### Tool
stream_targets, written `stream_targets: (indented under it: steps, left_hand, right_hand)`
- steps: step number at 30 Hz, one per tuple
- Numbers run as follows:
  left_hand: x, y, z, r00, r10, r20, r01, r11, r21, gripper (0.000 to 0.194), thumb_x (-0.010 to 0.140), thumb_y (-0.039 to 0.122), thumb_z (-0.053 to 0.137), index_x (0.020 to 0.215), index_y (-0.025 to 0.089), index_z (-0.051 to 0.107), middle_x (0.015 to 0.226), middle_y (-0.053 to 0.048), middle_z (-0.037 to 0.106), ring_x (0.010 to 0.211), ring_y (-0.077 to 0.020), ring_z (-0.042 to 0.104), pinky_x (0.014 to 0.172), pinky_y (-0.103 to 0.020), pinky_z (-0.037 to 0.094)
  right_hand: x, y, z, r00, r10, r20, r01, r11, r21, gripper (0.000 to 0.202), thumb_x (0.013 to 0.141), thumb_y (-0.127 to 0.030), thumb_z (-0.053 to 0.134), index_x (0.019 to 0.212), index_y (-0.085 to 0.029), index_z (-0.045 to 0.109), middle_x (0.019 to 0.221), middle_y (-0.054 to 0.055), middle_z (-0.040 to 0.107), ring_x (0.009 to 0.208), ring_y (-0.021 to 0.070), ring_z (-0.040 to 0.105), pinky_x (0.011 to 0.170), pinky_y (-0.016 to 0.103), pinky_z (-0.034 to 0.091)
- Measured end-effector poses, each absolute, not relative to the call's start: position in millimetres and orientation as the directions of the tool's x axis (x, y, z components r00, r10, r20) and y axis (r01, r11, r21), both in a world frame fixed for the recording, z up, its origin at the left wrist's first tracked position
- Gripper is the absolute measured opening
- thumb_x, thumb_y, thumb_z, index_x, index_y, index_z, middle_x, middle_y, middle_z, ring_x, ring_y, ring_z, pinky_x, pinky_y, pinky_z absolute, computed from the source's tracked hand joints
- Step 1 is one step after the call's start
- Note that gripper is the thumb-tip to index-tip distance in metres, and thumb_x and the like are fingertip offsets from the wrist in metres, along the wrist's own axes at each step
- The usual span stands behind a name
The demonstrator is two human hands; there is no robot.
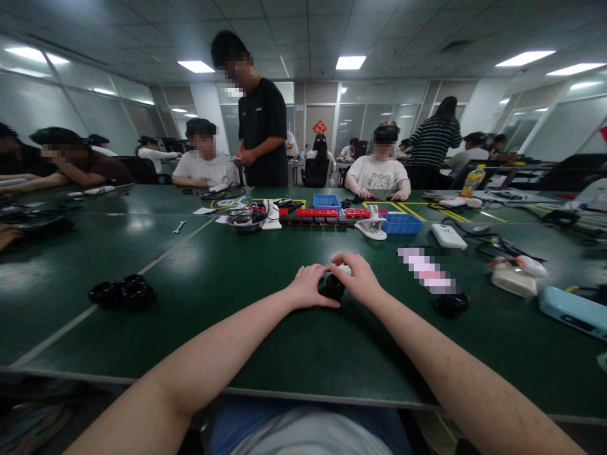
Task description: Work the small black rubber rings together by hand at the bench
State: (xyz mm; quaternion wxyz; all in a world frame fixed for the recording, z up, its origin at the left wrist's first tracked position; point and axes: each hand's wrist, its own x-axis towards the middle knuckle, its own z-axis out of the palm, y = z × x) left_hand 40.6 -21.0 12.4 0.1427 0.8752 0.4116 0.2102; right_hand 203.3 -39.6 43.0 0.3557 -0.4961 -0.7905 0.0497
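Both hands meet on a small black part (pixel 332 286) at table (pixel 265 341) centre. Left hand (pixel 310 287) curled against its left side, right hand (pixel 358 278) arched over it, fingertips on top; grip probably a pinch, partly hidden. Black rings (pixel 122 294) lie well left.

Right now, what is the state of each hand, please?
Left hand: fingers curled, touching the small black part on the green table.
Right hand: fingers curled over the same part, gripping it from above.
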Motion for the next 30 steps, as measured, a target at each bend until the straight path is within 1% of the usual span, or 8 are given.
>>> stream_targets:
  steps: [3, 8, 12, 15, 19, 24, 26, 30]
  left_hand:
    - [46.4, -29.6, 13.3, 0.512, 0.81, 0.286, 0.701, -0.586, 0.406, 0.075, 0.053, 0.064, 0.066, 0.11, 0.019, 0.046, 0.115, -0.01, 0.047, 0.111, -0.03, 0.041, 0.1, -0.053, 0.021]
    - [51.6, -31.9, 12.1, 0.462, 0.836, 0.297, 0.719, -0.548, 0.427, 0.061, 0.058, 0.064, 0.062, 0.098, 0.019, 0.052, 0.103, -0.006, 0.053, 0.103, -0.0264, 0.047, 0.101, -0.054, 0.017]
    - [50.2, -28.3, 9.8, 0.499, 0.813, 0.302, 0.708, -0.583, 0.399, 0.052, 0.063, 0.061, 0.06, 0.092, 0.019, 0.056, 0.1, -0.005, 0.056, 0.1, -0.0251, 0.049, 0.102, -0.053, 0.016]
    - [47.4, -25.4, 10.1, 0.535, 0.788, 0.304, 0.689, -0.616, 0.383, 0.05, 0.063, 0.058, 0.062, 0.093, 0.019, 0.058, 0.099, -0.005, 0.057, 0.102, -0.0268, 0.048, 0.1, -0.051, 0.02]
    - [43.1, -20.1, 13.6, 0.622, 0.735, 0.268, 0.597, -0.667, 0.445, 0.048, 0.063, 0.049, 0.067, 0.098, 0.018, 0.06, 0.098, -0.005, 0.057, 0.098, -0.0262, 0.051, 0.088, -0.037, 0.038]
    - [37.1, -14.0, 17.7, 0.709, 0.679, 0.189, 0.506, -0.678, 0.534, 0.041, 0.06, 0.04, 0.072, 0.092, 0.017, 0.062, 0.095, -0.003, 0.057, 0.095, -0.0239, 0.053, 0.083, -0.031, 0.041]
    - [34.9, -12.4, 18.3, 0.735, 0.656, 0.17, 0.479, -0.681, 0.554, 0.035, 0.06, 0.038, 0.072, 0.086, 0.016, 0.062, 0.094, -0.003, 0.057, 0.095, -0.0236, 0.052, 0.083, -0.03, 0.041]
    - [32.9, -9.8, 16.3, 0.748, 0.645, 0.156, 0.447, -0.664, 0.6, 0.032, 0.059, 0.035, 0.072, 0.082, 0.015, 0.062, 0.09, -0.002, 0.058, 0.088, -0.0219, 0.055, 0.077, -0.03, 0.044]
  right_hand:
    - [203.4, -40.4, 46.0, -0.19, 0.885, 0.425, 0.841, 0.371, -0.395, 0.032, 0.078, -0.045, 0.049, 0.09, -0.016, 0.056, 0.082, 0.005, 0.06, 0.076, 0.0182, 0.053, 0.063, 0.028, 0.038]
    - [201.1, -43.7, 48.3, -0.228, 0.927, 0.298, 0.899, 0.318, -0.301, 0.032, 0.075, -0.05, 0.051, 0.074, -0.019, 0.059, 0.075, 0.004, 0.062, 0.068, 0.0168, 0.054, 0.056, 0.025, 0.034]
    - [200.1, -43.1, 46.6, -0.23, 0.94, 0.251, 0.878, 0.312, -0.364, 0.03, 0.075, -0.049, 0.052, 0.075, -0.02, 0.06, 0.074, 0.003, 0.063, 0.063, 0.0147, 0.054, 0.052, 0.023, 0.034]
    - [201.6, -41.5, 46.4, -0.271, 0.931, 0.243, 0.838, 0.353, -0.417, 0.027, 0.075, -0.046, 0.053, 0.076, -0.02, 0.062, 0.076, 0.003, 0.064, 0.065, 0.0152, 0.055, 0.053, 0.024, 0.036]
    - [204.6, -40.5, 47.8, -0.406, 0.885, 0.227, 0.754, 0.465, -0.464, 0.018, 0.073, -0.031, 0.054, 0.084, -0.021, 0.065, 0.082, 0.001, 0.065, 0.072, 0.0154, 0.056, 0.061, 0.024, 0.039]
    - [202.5, -41.5, 45.3, -0.509, 0.813, 0.282, 0.663, 0.579, -0.474, 0.022, 0.071, -0.015, 0.047, 0.084, -0.019, 0.065, 0.083, 0.001, 0.065, 0.081, 0.0169, 0.054, 0.072, 0.027, 0.04]
    - [199.7, -42.8, 42.9, -0.536, 0.787, 0.305, 0.642, 0.615, -0.457, 0.02, 0.074, -0.016, 0.046, 0.082, -0.018, 0.065, 0.081, 0.002, 0.064, 0.081, 0.0171, 0.053, 0.074, 0.028, 0.039]
    - [193.7, -46.1, 38.2, -0.594, 0.729, 0.34, 0.613, 0.684, -0.395, 0.015, 0.076, -0.028, 0.053, 0.081, -0.017, 0.062, 0.078, 0.003, 0.059, 0.079, 0.017, 0.05, 0.075, 0.031, 0.037]
